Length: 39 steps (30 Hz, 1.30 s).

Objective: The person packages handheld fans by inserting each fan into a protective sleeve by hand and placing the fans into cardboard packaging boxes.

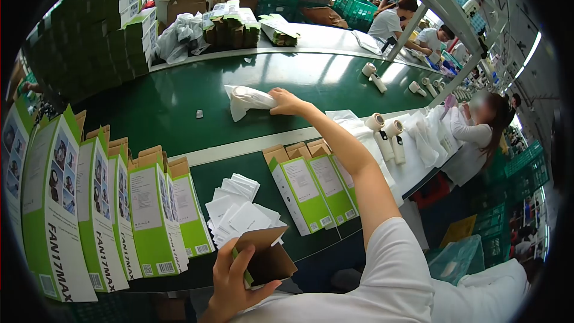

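My right hand (287,103) reaches out over the green conveyor belt (179,98), its fingers closed on the handle end of a white handheld fan (248,97) in a clear plastic bag. Close to my body, my left hand (233,281) grips a small cardboard box (272,257) with its brown inside facing up. Beyond this box lies a loose pile of white leaflets (239,212). Green and white printed boxes (302,191) with raised brown flaps stand just right of the pile.
A row of FAN17MAX boxes (149,221) lines the left side. Several unbagged fans (388,137) lie at the right, with more on the belt. Stacked flat cartons (230,27) sit across the belt. A co-worker (478,131) sits at the right.
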Motion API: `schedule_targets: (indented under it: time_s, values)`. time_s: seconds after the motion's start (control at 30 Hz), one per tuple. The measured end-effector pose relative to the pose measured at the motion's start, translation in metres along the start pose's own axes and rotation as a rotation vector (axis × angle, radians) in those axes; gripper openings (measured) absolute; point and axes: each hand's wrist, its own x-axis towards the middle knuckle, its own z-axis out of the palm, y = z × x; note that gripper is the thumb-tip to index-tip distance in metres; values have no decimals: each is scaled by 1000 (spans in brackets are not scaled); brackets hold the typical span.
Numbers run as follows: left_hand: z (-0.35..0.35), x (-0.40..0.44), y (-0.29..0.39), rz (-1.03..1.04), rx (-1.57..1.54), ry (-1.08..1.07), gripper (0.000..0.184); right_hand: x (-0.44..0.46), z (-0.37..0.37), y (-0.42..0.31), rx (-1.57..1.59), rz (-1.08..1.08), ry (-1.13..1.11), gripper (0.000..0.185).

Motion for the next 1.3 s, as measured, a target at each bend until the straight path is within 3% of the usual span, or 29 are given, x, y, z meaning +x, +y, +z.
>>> schedule_targets:
  time_s: [0.13, 0.27, 0.37, 0.6, 0.67, 0.77, 0.83, 0.93, 1.13, 1.3]
  values:
    - [3, -3, 2, 15, -8, 18, 73, -13, -9, -1, -86, 56, -138, 57]
    - [1, 0, 1, -2, -11, 25, 75, -41, -34, -16, 100, -2, 199, 45]
    - [4, 5, 0, -43, -15, 87, 75, -64, -70, -40, 159, -64, 280, 43]
    - [12, 1, -4, -179, -31, 284, 78, -169, -214, -115, 356, -133, 632, 37]
    - [12, 3, 1, -181, -37, 281, 78, -207, -243, -141, 657, -76, 732, 37]
    - [10, 7, 5, -187, -57, 274, 81, -255, -265, -168, 846, -25, 820, 34]
    - [11, 4, 4, -140, -76, 275, 81, -274, -263, -182, 964, -66, 629, 36]
    - [12, 0, -1, 9, -115, 285, 83, -274, -239, -207, 853, -205, 448, 40]
    - [7, -10, 4, 27, -240, 232, 82, -269, -236, -231, 831, -100, 424, 42]
    - [6, -14, -1, 143, -217, 245, 82, -266, -235, -249, 634, -306, 219, 46]
